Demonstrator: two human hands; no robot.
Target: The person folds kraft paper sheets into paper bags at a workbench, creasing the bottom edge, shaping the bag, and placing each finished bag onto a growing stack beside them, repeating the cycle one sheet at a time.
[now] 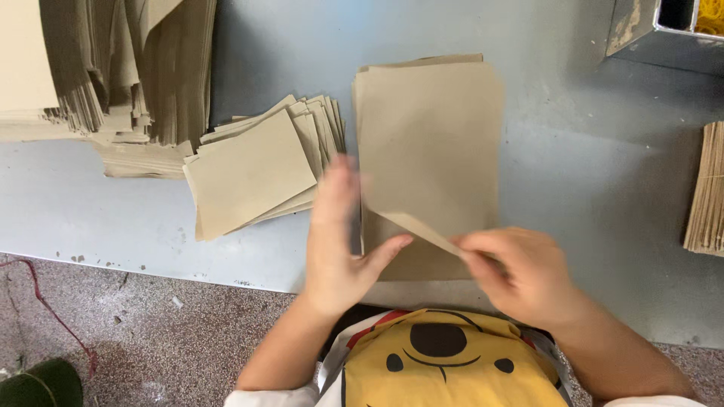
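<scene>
On grey surface (pixel 573 173), your right hand (pixel 520 275) pinches the top brown sheet's (pixel 430 143) corner to lift it, while your open left hand (pixel 339 249) steadies the stack.

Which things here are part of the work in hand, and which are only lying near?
In use: left hand; right hand; tall stack of brown paper sheets.
Lying about: fanned pile of smaller brown sheets; grey metal box; big folded paper heap.

tan paper stack (pixel 434 143), near corner lifted
</scene>
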